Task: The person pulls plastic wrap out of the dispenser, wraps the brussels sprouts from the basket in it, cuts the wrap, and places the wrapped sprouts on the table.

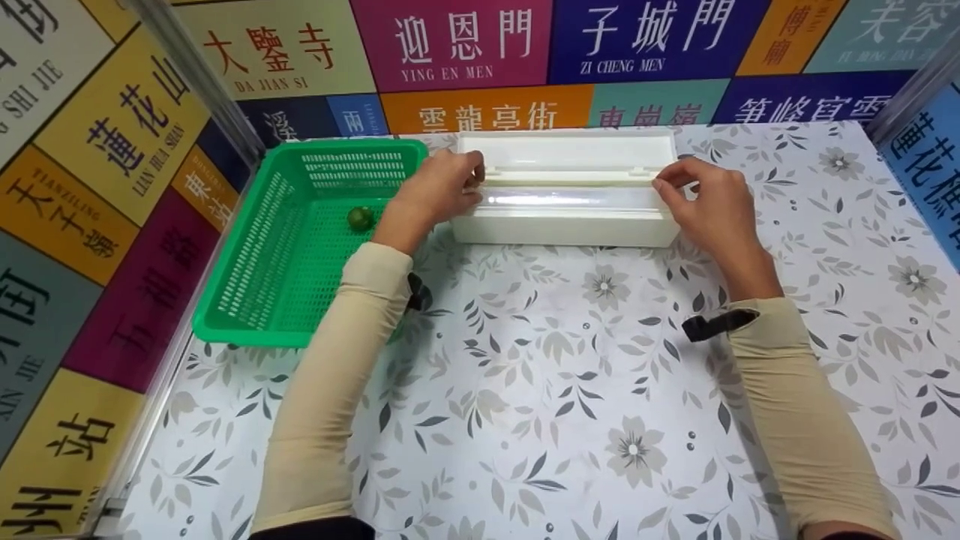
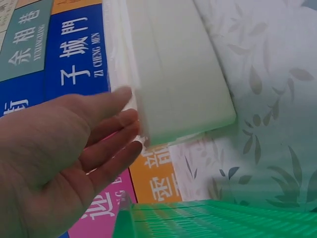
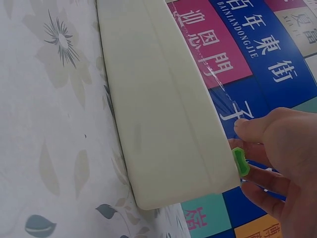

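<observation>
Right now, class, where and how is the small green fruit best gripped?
Probably grip the green fruit around its opposite rounded sides, coming straight down from above: it is round and rests inside the green basket, whose raised walls would likely block a low sideways approach.

There's a white box (image 1: 566, 231) at the table's (image 1: 525, 450) far edge, a green basket (image 1: 262, 335) in the far left corner. Grey flowers (image 1: 634, 451) pattern the white tabletop; the sleeves (image 1: 322, 397) are beige.

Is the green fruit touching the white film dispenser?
Apart. The head view shows the green fruit lying inside the green basket, away from the white film dispenser.
</observation>
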`<state>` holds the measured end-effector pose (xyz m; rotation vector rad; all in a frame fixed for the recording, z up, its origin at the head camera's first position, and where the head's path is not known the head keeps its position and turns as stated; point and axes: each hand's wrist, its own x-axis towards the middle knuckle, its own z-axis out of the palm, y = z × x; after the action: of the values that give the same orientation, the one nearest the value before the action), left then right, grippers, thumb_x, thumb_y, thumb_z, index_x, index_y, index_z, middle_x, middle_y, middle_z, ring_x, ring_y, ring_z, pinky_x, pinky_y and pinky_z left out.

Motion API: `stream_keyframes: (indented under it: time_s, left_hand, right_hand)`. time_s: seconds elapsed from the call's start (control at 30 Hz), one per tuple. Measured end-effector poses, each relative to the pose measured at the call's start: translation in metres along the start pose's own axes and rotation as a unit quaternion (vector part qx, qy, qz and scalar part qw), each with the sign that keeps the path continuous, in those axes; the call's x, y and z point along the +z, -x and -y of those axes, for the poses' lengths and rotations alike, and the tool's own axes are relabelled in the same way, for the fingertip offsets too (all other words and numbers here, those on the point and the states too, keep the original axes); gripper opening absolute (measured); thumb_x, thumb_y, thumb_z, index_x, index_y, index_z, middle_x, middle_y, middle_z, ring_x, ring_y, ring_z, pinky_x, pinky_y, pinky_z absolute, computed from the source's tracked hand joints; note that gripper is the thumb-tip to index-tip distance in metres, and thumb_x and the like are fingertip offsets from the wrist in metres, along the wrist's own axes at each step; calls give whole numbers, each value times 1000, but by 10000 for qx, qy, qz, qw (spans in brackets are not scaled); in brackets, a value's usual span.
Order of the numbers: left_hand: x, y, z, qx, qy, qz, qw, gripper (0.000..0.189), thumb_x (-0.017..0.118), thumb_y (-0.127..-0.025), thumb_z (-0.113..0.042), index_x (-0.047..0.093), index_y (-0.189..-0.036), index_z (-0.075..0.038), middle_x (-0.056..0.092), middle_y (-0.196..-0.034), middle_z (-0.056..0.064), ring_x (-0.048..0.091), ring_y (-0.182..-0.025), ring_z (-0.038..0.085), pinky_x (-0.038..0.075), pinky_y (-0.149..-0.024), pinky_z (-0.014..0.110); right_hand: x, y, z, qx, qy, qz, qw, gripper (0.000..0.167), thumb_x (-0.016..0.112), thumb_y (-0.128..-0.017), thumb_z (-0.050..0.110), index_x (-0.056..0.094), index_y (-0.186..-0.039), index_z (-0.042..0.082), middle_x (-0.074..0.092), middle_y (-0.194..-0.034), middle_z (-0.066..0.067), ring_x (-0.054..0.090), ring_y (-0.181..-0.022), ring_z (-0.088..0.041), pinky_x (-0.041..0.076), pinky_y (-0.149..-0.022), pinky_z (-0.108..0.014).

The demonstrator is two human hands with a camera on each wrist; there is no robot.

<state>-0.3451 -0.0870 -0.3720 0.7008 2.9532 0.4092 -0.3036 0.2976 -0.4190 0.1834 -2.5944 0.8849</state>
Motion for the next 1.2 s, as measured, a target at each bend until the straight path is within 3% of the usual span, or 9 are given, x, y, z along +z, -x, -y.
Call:
stream_keyframes:
  time_s: [0.13,0.3,0.6,0.83,0.93,1.1,1.2]
  left_hand:
    - [2,-3,0,188,-150,-275,9993,23,70,-104,-9,68,-126,-3,76,-121,18,72,-109,33,61,-104,42]
    - [1,-2,4,140,146,-242,9995,22,65,-106,-7,68,-128,-4,75,-123,18,70,-110,31,61,-105,40]
    - [-2,-1,5,-35,180,-350,9992,18,69,-106,-10,77,-121,-4,77,-123,15,70,-110,28,60,-107,38]
    - [-7,1,1,-239,193,-536,9981,20,70,-106,-13,82,-122,-8,79,-126,12,69,-114,27,58,-111,38]
    - [-8,2,0,-400,238,-579,9972,22,70,-106,-14,81,-125,-9,78,-128,11,68,-116,26,57,-113,37]
    - [-7,4,-1,-536,228,-665,9961,20,67,-108,-16,79,-124,-10,76,-126,11,66,-114,27,58,-109,37]
    - [-6,3,-1,-597,224,-698,9955,19,66,-109,-16,78,-123,-10,75,-123,12,65,-109,27,59,-107,37]
  right_hand:
    - [1,0,-3,-24,-4,-29,10000,22,73,-104,28,81,-110,8,84,-105,-11,75,-99,-28,42,-83,-18]
    - [0,0,-5,-91,-23,28,10000,25,73,-104,31,81,-111,8,84,-107,-12,75,-100,-31,43,-83,-20]
    - [-5,0,-10,-88,41,288,9995,29,72,-104,32,81,-112,5,81,-113,-18,71,-105,-41,49,-89,-44]
    - [-11,0,-7,260,12,325,9991,32,72,-105,34,82,-116,6,81,-118,-18,71,-114,-36,55,-97,-52]
    - [-12,-1,-4,363,61,317,9988,35,71,-105,38,82,-121,8,82,-119,-16,72,-114,-33,55,-98,-48]
    - [-12,-1,-4,363,88,158,9992,35,72,-105,39,82,-122,10,83,-116,-12,74,-109,-27,48,-86,-20]
    - [-12,-1,-5,389,87,70,9992,34,72,-105,40,83,-121,11,83,-115,-12,74,-106,-27,41,-78,-9]
